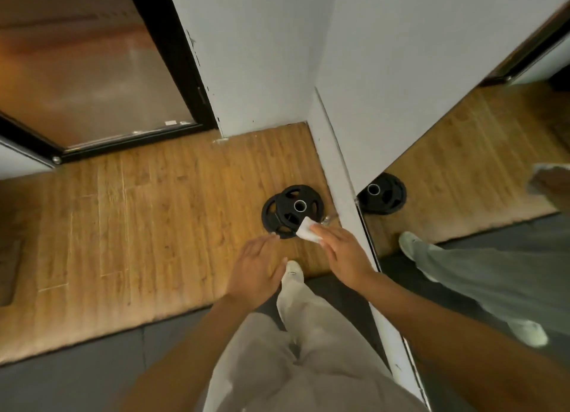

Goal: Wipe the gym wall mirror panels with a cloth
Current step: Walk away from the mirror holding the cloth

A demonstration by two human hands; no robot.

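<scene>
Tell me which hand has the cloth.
The right hand, nearer the mirror, pinches the white cloth over the weight plates. The left hand is open and empty.

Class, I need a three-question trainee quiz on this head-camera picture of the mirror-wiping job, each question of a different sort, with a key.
1. True or false: the left hand holds the white cloth.
2. Multiple choice: the black weight plates lie on A) the wooden floor, B) a bench, C) a rack.
3. Fill in: the wall mirror is on the person's ____ side.

Key
1. False: the right hand holds the cloth; the left hand is open and empty.
2. A.
3. Right; it reflects the plates and the person's legs.
</scene>
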